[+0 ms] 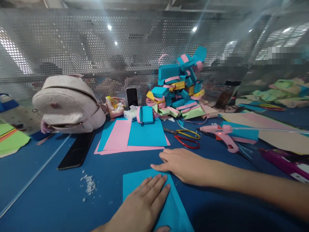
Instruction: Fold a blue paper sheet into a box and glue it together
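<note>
A sheet of blue paper [129, 185] lies on the table in front of me, with what looks like a fold along its right side. My left hand [142, 203] rests flat on it, fingers stretched out and its thumb partly cut off by the bottom edge of the view. At the paper's far edge is my right hand [181, 166], its thumb reaching over the top corner and apart from the fingers, which are partly bent. Nothing shows in its grasp. Part of the sheet is hidden under my left hand.
Beyond my hands lie pink and blue sheets [117, 137], scissors [187, 137] and a pink glue gun [223, 133]. A purple tool [285, 164] is at right. Behind stand a folded-paper pile [178, 90] and a white backpack [70, 103]. Left are a phone [76, 151] and white crumbs [89, 185].
</note>
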The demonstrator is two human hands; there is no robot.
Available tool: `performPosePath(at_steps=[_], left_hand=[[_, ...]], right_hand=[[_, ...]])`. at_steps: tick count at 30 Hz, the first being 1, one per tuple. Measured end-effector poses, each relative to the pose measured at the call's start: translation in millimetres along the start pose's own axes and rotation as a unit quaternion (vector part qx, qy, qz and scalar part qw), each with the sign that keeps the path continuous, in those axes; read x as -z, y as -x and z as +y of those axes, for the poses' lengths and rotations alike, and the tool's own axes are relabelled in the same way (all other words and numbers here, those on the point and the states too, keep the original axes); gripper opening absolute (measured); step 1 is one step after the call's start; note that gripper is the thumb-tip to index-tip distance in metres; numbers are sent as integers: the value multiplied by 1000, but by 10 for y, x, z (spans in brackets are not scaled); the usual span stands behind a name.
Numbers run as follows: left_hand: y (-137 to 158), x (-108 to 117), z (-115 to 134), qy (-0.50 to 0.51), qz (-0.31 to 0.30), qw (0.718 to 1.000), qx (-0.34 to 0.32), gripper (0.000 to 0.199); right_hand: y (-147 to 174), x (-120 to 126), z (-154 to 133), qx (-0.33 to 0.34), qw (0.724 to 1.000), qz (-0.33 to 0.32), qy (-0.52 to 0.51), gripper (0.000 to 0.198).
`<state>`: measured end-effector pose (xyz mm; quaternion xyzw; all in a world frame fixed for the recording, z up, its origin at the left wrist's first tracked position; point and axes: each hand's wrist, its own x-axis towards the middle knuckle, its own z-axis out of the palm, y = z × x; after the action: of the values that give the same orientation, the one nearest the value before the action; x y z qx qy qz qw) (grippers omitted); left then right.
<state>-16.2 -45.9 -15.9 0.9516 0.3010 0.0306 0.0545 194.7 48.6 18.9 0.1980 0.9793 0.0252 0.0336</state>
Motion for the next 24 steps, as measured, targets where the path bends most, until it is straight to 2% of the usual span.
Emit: performPosePath(at_steps=[6,10,14,17,20,24], left_hand=[[-8,69,47,-10,-1,1000,9,72],[18,123,176,-46,31,998,-14,78],[143,129,333,-141,84,985,-54,60],[264,115,380,-163,106,980,-43,45],[317,121,385,-192,126,973,-30,38],[275,174,428,-218,115,969,-34,37]], right_hand=[[411,-16,17,-89,996,4,-12,57],[469,23,4,-92,996,3,-15,48],[554,120,-105,-101,994,50,5,48],[691,202,-306,-43,995,77,-36,47],[803,197,-523,44,994,55,-81,38],[819,20,-671,40,995,53,-72,13]])
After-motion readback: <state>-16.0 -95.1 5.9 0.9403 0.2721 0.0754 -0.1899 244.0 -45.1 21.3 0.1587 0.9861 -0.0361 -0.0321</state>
